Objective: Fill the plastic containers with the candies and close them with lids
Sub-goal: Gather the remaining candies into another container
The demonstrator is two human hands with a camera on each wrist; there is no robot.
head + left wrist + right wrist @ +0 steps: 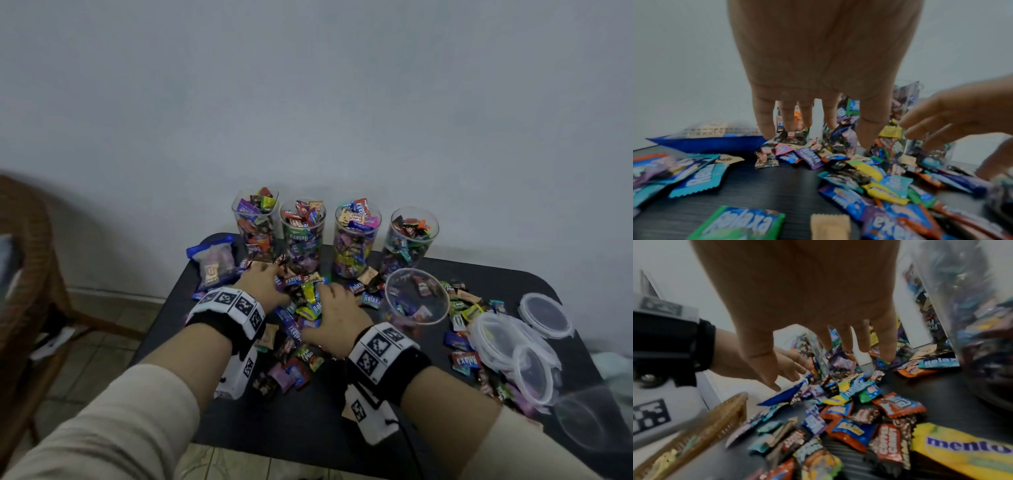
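Both hands lay over a heap of wrapped candies on the dark worktop. The left hand was palm down at the far left edge of the heap, its fingers straight, slightly spread and pointing down into the wrappers, curled round nothing. The right hand was at the near right side of the same heap, fingers likewise extended and parted, their tips touching the candies, gripping none that could be seen.

Beyond the heap, against the wall, stood four tall clear containers in a row: the first container, nearest the left hand, then the second container, the third container and the fourth container. All four were upright, lidless and full of candies to the rim. Just right of the heap stood a fifth container, also open, with only a few candies at its bottom. In the right wrist view its clear wall rose close beside the right hand.

More loose candies were scattered right of the fifth container. Further right again lay the clear round lids, some overlapping in a pile. Left of the heap, just beside the left hand, lay a blue-edged bag. A wicker chair stood off the worktop, well left of the heap.
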